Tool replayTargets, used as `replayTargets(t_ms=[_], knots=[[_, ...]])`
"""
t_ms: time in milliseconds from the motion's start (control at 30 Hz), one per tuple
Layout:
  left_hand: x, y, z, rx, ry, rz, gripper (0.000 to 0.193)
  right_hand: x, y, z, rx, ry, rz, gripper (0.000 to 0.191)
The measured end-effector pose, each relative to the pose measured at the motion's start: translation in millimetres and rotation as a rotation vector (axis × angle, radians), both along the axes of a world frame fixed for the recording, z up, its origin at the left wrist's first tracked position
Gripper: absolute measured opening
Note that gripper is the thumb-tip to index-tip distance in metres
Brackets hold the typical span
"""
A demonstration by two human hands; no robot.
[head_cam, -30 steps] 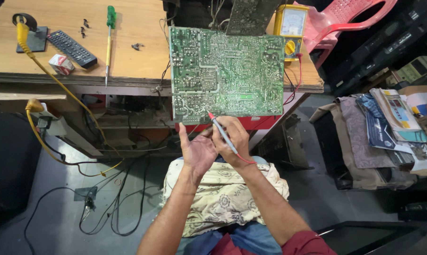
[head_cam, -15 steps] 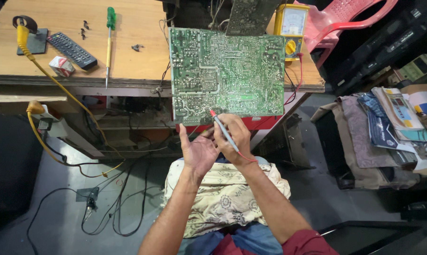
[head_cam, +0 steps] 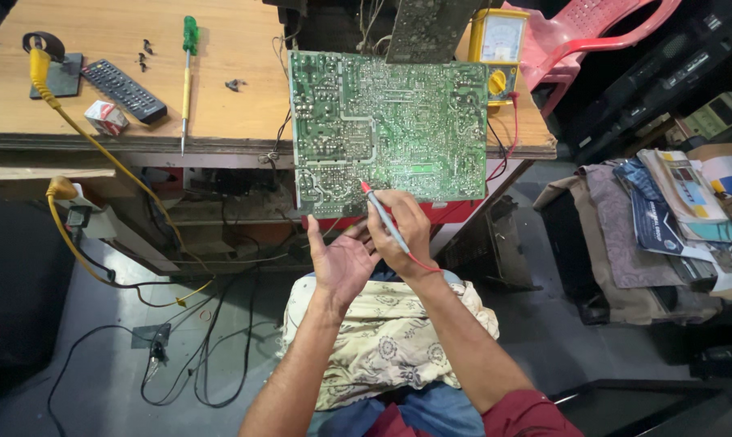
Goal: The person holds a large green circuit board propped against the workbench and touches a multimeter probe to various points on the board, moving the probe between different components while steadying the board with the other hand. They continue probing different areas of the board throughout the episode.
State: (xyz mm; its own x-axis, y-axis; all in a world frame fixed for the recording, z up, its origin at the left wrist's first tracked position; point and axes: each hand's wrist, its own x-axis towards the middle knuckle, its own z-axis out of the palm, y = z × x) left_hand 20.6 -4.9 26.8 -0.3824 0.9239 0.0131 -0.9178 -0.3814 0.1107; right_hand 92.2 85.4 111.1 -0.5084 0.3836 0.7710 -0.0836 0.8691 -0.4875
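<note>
A large green circuit board (head_cam: pixel 390 129) lies solder side up over the front edge of the wooden bench (head_cam: pixel 123 113). My right hand (head_cam: pixel 405 233) holds a red-tipped meter probe (head_cam: pixel 380 214), and its tip touches the board's lower edge. A thin red lead runs from the probe past my wrist. My left hand (head_cam: pixel 340 263) sits just left of the right one, palm up with fingers spread, holding nothing. A yellow multimeter (head_cam: pixel 495 44) stands behind the board at its right corner.
On the bench lie a green-handled screwdriver (head_cam: pixel 188 69), a black remote control (head_cam: pixel 125 91), a small box (head_cam: pixel 105 117) and loose screws. Yellow cable hangs off the bench over floor wires. A red plastic chair (head_cam: pixel 592 32) stands at the top right, and cloth and papers (head_cam: pixel 665 210) are piled at the right.
The probe tip has stayed on the board's lower edge. Both hands hold nearly the same pose, with only a slight shift of view.
</note>
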Motion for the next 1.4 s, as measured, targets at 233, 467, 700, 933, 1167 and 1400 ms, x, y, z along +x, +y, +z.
replayTargets(t_ms=[233,467,700,933,1167,1400], knots=[[-0.1,1.5,-4.8,-0.004,-0.003,0.005,0.118,-0.3,1.1,-2.5,0.01,0.003,0.002,0.021],[-0.2,1.4,-5.5,0.011,0.0,0.0,0.119,-1.2,1.7,-2.0,0.007,-0.001,0.012,0.021],[0.3,-0.6,0.7,0.023,0.032,-0.001,0.122,-4.2,1.7,2.8,0.0,0.008,0.0,0.019],[0.7,-0.2,2.8,0.011,0.031,-0.007,0.124,-6.2,2.5,4.1,-0.181,-0.026,-0.007,0.016],[0.8,-0.8,3.4,0.002,0.052,-0.006,0.126,-6.6,4.3,4.0,-0.135,-0.009,0.007,0.016],[1.3,-0.6,3.0,0.002,0.062,-0.005,0.127,-6.7,4.8,4.4,-0.125,-0.016,0.002,0.018]])
